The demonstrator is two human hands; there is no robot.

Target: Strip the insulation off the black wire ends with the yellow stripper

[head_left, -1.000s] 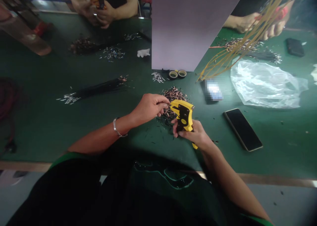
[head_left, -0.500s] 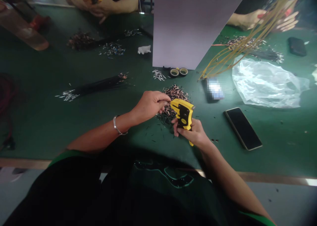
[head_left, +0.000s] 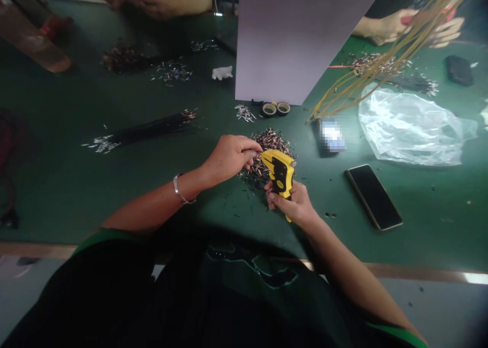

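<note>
My right hand is wrapped round the handle of a yellow and black hand tool, its head pointing left. Thumb and fingers of my left hand are pinched together at the tip of the tool's jaws; what they hold is too small to make out. Under and behind the tool lies a pile of short copper-coloured and black wire pieces. A bundle of black wires with silvery left ends rests to the left on the green table.
Beyond the pile are small silvery pieces, two tape rolls and a pale upright panel. To the right lie a phone, a clear plastic bag and yellow wires. Other people's hands show across the table.
The tool in my right hand has shifted slightly left and tilted a little. My left hand has moved slightly up in view, still pinched at the jaws.
</note>
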